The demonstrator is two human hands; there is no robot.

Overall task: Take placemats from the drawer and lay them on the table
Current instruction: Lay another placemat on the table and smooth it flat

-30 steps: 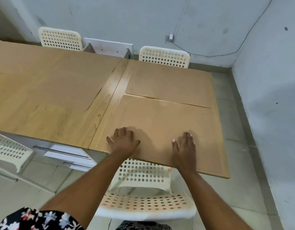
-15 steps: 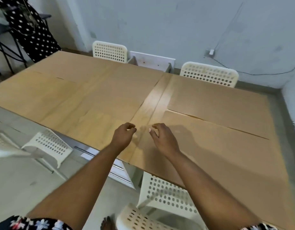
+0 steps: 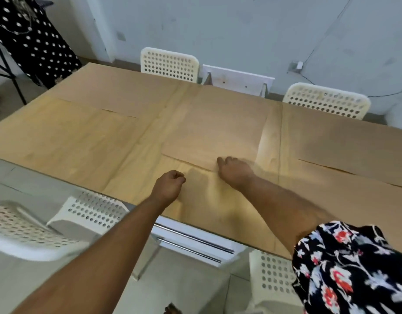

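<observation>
Currently you have several placemats on the table point(image 3: 136, 152), the exact count unclear through blur. Your left hand point(image 3: 168, 188) is fisted and holds nothing; your right hand point(image 3: 235, 171) touches the middle placemat point(image 3: 214, 130) at its six o'clock edge, grip unclear.

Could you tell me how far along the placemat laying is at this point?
Several tan placemats already lie flat, such as the far-right one. The right hand rests on the middle placemat; the left hand is curled, holding nothing. The table's near-middle spot looks uncovered.
</observation>
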